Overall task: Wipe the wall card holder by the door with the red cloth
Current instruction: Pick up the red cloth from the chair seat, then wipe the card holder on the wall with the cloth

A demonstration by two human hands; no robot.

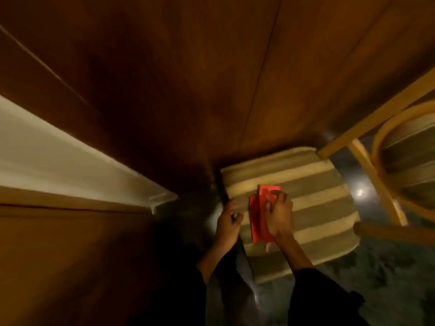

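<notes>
The red cloth [259, 215] lies folded on a striped seat cushion [317, 208] low in the head view. My right hand [279, 211] rests on top of the cloth, fingers curled over its far part and gripping it. Just left of the cloth, my left hand [229, 218] hovers at the cushion's left edge with its fingers loosely bent, and I cannot tell if it pinches anything. The picture is dim and blurred. No wall card holder is visible here.
Dark wood panelling [188, 78] fills the upper view, a white strip of wall or frame [58, 161] runs along the left. A wooden chair frame [376, 172] with a second striped seat stands at the right. Dark glossy floor [376, 278] lies below.
</notes>
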